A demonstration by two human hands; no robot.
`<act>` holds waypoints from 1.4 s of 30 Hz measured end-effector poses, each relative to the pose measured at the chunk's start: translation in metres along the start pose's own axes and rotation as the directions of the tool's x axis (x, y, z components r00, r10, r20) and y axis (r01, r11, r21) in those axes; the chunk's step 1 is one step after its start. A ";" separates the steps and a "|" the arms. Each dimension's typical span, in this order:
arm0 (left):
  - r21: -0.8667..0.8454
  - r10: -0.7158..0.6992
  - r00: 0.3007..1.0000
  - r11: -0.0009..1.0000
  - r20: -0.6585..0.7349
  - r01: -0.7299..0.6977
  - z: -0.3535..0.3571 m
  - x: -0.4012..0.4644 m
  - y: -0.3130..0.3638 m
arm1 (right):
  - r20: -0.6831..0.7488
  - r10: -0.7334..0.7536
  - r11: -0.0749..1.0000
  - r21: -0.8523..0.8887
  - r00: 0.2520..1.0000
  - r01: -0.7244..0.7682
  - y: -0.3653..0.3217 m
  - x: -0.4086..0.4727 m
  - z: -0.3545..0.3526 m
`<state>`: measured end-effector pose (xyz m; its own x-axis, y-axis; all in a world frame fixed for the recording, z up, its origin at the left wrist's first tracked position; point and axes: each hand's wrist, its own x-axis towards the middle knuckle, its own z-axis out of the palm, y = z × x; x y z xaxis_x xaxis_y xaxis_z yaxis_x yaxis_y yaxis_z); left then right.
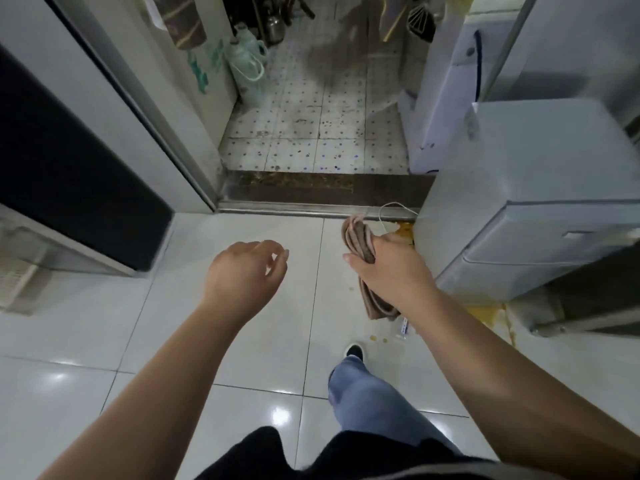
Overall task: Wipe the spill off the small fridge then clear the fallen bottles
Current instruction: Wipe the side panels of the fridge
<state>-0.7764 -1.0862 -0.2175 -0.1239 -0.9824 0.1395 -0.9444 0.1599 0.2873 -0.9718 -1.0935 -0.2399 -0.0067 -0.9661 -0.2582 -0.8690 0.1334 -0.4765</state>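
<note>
Gripping the soft, limp brown folded cloth (360,242) mid-fold, the right hand (388,268) looked secure — the left hand (242,268) hung loosely curled, empty.

1. The small fridge (530,202) is set at the right, beside the threshold (322,192).
2. A cloth (362,244) is held in the right hand (388,271), left of the fridge.
3. The left hand (242,271) is held further left, above the floor (242,341).
4. Spill (485,315) is spread on the floor at the fridge's base.
</note>
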 end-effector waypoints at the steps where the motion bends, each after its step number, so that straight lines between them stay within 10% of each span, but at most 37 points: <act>1: -0.004 0.004 0.999 1.000 0.035 -0.004 0.001 0.023 0.002 | 0.002 0.023 1.000 0.015 1.000 -0.023 -0.002 0.019 -0.006; 13: -0.198 0.371 0.917 0.919 0.146 -0.340 0.052 0.266 0.015 | -0.127 0.326 0.939 0.162 0.937 -0.305 0.005 0.173 -0.062; 22: -0.328 0.824 0.488 0.564 0.289 -0.758 0.095 0.434 0.015 | -0.184 0.803 0.590 0.387 0.567 -0.709 -0.012 0.245 -0.073; 30: -0.387 0.825 0.223 0.459 0.519 -0.800 0.146 0.511 0.014 | -0.147 0.930 0.365 0.457 0.335 -0.811 -0.030 0.274 -0.051; 42: -0.358 0.774 0.112 0.410 0.623 -0.839 0.208 0.533 0.081 | -0.082 0.945 0.304 0.580 0.317 -0.756 0.012 0.322 -0.025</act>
<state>-0.9825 -1.6168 -0.3164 -0.9348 -0.0463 -0.3523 -0.1740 0.9241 0.3402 -0.9965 -1.4089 -0.3080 -0.8638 -0.1983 -0.4632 0.0279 0.8990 -0.4370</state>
